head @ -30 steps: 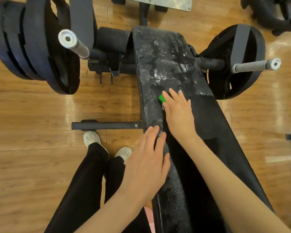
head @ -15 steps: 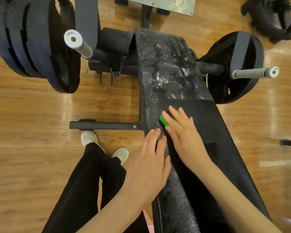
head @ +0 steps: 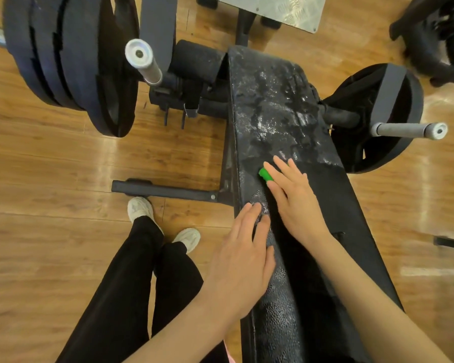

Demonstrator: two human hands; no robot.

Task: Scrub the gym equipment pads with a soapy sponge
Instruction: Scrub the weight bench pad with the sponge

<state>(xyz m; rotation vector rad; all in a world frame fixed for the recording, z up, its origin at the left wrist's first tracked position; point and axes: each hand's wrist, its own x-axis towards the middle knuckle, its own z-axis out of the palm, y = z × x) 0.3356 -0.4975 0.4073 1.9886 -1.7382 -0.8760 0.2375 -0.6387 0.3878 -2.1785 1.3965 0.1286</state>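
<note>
In the head view, the right hand (head: 296, 203) presses flat, fingers straight, on the green sponge (head: 265, 175) mid-bench, apparently to scrub, while the left hand (head: 243, 260) lies open-palmed on the bench (head: 281, 106) pad's near left edge, probably bracing.

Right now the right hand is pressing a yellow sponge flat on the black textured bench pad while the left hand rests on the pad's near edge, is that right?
Not quite: the sponge is green, not yellow. The head view shows the right hand pressing a green sponge flat on the black textured bench pad, with only a corner of it showing past the fingers. The left hand does rest on the pad's near edge.
</note>
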